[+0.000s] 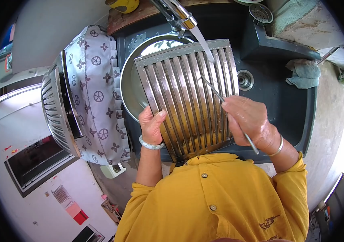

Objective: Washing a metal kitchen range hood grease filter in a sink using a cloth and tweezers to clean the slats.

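A slatted stainless-steel panel, seemingly a range hood baffle filter (187,99), is tilted over the dark sink, wet with drops. My left hand (152,125) grips its left edge, thumb on the front. In my right hand (246,121) is a thin metal rod (212,87), its far tip at a slot between slats; the rod's other end sticks out below the hand. Water runs from the chrome faucet (188,21) onto the upper right of the panel. Behind the panel, partly hidden, lies a large round metal basin (129,87).
The dark sink (280,121) has a drain (245,80) right of the panel and a strainer basket (261,14) at its upper corner. A wet cloth (304,73) hangs over the right rim. At left stand a patterned fabric cover (96,96) and a metal fan-like grille (52,109).
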Demonstrator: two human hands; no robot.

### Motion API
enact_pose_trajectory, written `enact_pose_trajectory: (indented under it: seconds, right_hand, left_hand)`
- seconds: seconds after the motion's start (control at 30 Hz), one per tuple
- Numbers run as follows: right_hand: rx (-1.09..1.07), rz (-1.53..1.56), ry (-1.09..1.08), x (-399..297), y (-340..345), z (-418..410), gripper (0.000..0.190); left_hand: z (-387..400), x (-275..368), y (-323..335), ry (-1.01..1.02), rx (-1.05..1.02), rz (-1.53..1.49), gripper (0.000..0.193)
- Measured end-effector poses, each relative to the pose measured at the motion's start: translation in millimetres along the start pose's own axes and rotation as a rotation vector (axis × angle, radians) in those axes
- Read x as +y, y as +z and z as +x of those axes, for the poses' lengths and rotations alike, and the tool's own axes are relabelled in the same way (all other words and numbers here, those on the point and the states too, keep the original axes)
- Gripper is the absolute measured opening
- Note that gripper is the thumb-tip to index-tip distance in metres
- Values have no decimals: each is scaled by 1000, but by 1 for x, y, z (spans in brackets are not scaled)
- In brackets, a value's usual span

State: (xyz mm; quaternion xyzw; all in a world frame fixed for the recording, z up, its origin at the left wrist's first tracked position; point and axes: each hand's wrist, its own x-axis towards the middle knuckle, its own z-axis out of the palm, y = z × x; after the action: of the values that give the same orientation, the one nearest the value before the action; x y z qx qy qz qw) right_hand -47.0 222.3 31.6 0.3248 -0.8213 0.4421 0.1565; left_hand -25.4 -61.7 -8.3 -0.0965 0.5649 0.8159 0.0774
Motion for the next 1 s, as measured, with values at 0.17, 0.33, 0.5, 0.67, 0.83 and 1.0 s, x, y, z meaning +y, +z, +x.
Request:
enact_pose_trajectory:
  seconds: [0.17,0.33,0.5,0.67,0.83,1.0]
  right_hand:
    - [-109,-89,65,-18,14,18,30]
    - [-114,-320,34,-22,29,32,20]
    - [-206,-391,50,-28,31,40,11]
    - [-311,-541,31,-41,38,33,11]
    - [-98,-450,36,-14,44,40,14]
    - [-17,-215,86,-24,22,15,19]
  left_hand:
    - [-1,-2,-1,12,-7,-2,33]
    - [-1,-2,4,12,-2,74,32]
    - [0,0,8,31,-9,59,31]
    - [4,-1,10,29,-3,42,32]
    - [6,-2,11,42,11,53,32]
    - [6,-5,4,44,12,28,33]
